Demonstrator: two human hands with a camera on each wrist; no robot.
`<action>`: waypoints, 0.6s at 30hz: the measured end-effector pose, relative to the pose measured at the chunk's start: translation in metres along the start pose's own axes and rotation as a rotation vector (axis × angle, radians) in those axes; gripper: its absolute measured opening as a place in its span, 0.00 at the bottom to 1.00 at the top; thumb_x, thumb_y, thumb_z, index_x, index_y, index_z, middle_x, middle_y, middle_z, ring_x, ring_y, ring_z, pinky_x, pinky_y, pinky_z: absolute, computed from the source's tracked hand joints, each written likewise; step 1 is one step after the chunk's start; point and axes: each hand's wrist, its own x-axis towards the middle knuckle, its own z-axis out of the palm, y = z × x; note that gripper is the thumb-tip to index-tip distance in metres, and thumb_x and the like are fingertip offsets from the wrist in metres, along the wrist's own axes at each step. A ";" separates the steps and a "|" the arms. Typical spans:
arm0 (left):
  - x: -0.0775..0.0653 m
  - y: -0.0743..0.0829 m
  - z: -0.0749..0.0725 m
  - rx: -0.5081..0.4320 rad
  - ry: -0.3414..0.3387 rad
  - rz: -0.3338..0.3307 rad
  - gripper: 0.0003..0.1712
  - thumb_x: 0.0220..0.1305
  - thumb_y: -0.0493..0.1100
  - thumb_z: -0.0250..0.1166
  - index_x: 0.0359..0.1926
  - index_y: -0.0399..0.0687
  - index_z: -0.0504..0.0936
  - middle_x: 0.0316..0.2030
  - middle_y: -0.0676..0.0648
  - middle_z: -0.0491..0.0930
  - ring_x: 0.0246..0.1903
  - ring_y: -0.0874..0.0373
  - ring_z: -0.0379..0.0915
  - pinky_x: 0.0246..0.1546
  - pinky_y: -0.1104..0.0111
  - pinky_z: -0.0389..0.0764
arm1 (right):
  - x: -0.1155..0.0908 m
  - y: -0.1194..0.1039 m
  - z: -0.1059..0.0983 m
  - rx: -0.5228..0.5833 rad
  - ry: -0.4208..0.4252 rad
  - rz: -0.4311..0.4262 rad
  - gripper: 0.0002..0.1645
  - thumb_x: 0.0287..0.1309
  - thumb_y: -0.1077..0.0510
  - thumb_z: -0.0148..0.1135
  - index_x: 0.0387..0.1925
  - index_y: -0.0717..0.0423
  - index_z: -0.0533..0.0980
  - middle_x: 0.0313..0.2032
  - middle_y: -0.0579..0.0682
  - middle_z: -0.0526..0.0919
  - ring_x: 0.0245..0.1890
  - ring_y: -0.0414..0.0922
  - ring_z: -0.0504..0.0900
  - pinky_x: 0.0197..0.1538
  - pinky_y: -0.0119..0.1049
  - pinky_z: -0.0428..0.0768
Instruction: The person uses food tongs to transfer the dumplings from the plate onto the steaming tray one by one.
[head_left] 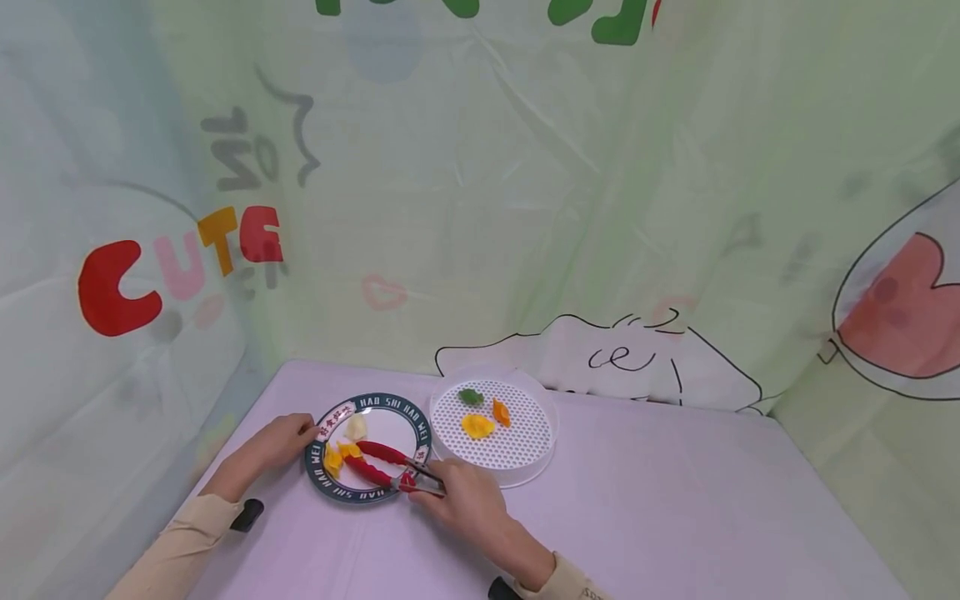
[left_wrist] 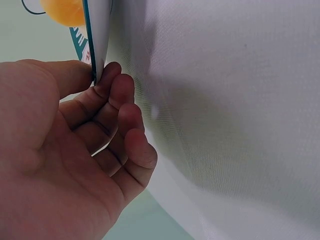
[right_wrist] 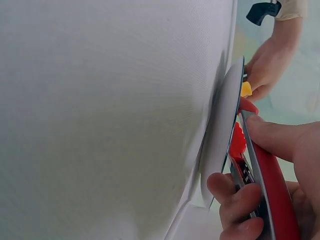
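My left hand [head_left: 283, 439] pinches the left rim of a round plate [head_left: 318, 475] with a dark patterned border; in the left wrist view, thumb and fingertips meet at the plate's edge [left_wrist: 100, 40]. My right hand [head_left: 472, 500] grips red-tipped metal tongs [head_left: 384, 452], whose handle [right_wrist: 272, 190] is red in the right wrist view. The spread tong tips lie over the plate, beside a yellow piece [head_left: 348, 450]; whether they touch it I cannot tell. Another yellow piece [head_left: 333, 460] lies left of it, and a pale cream piece [head_left: 356, 427] behind.
Right of the plate stands a round white perforated tray [head_left: 517, 454]. On it lie a green piece [head_left: 471, 397], a yellow piece [head_left: 477, 427] and an orange piece [head_left: 501, 412]. A pale lilac cloth covers the table [head_left: 660, 508]; printed curtains [head_left: 480, 208] hang behind and beside it.
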 end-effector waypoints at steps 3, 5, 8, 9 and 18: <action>-0.001 0.002 -0.001 0.000 0.000 0.001 0.12 0.73 0.44 0.58 0.42 0.37 0.78 0.30 0.46 0.74 0.33 0.54 0.70 0.36 0.65 0.75 | 0.001 0.001 0.002 -0.012 0.008 0.001 0.28 0.52 0.34 0.72 0.48 0.45 0.84 0.21 0.37 0.71 0.23 0.36 0.67 0.24 0.26 0.65; -0.002 0.003 -0.001 0.000 0.001 0.000 0.12 0.73 0.43 0.57 0.42 0.37 0.78 0.30 0.46 0.74 0.33 0.54 0.70 0.36 0.65 0.74 | 0.000 0.002 0.002 -0.013 0.007 0.006 0.28 0.51 0.34 0.71 0.49 0.44 0.84 0.21 0.37 0.71 0.23 0.36 0.67 0.25 0.26 0.66; -0.003 0.005 -0.002 0.001 0.002 0.001 0.12 0.73 0.43 0.57 0.41 0.36 0.77 0.29 0.46 0.73 0.33 0.54 0.69 0.35 0.65 0.73 | -0.001 0.002 0.002 -0.005 0.005 0.009 0.28 0.52 0.34 0.72 0.49 0.44 0.84 0.22 0.36 0.72 0.23 0.36 0.68 0.25 0.26 0.67; -0.003 0.006 -0.003 0.000 0.003 0.001 0.12 0.73 0.43 0.57 0.41 0.37 0.77 0.29 0.46 0.73 0.32 0.54 0.69 0.35 0.65 0.73 | -0.002 0.002 0.001 0.003 0.003 0.011 0.28 0.52 0.35 0.72 0.50 0.44 0.84 0.22 0.36 0.72 0.24 0.36 0.68 0.26 0.26 0.67; -0.005 0.008 -0.003 -0.005 0.000 -0.003 0.12 0.74 0.43 0.56 0.42 0.36 0.77 0.30 0.45 0.74 0.33 0.54 0.70 0.36 0.65 0.74 | -0.011 -0.003 -0.014 0.065 0.005 0.042 0.27 0.52 0.37 0.73 0.49 0.45 0.84 0.22 0.35 0.73 0.23 0.36 0.69 0.25 0.27 0.68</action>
